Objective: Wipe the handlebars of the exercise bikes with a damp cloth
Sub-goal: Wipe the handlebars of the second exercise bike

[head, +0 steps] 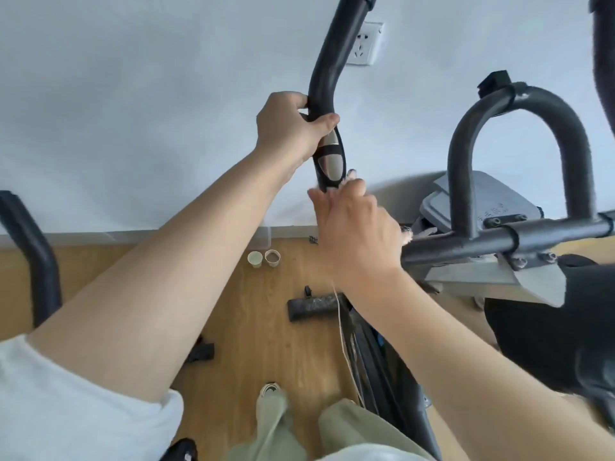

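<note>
A black foam-covered handlebar (327,66) of the exercise bike rises in the middle of the head view, with a silver pulse sensor (330,161) set in its grip. My left hand (288,126) is closed around the bar just above the sensor. My right hand (354,224) is wrapped around the lower end of the grip, below the sensor. Small pale bits of cloth (407,235) poke out at its fingertips and by the palm; most of the cloth is hidden inside the hand. A thin pale thread (339,314) hangs down from it.
A looped black bar (565,128) and a crossbar (532,236) sit to the right. Another bike's handlebar (36,247) stands at the left edge. Two paper cups (264,258), a black foot bar (311,307) and black scraps lie on the wooden floor. A wall socket (366,44) is behind.
</note>
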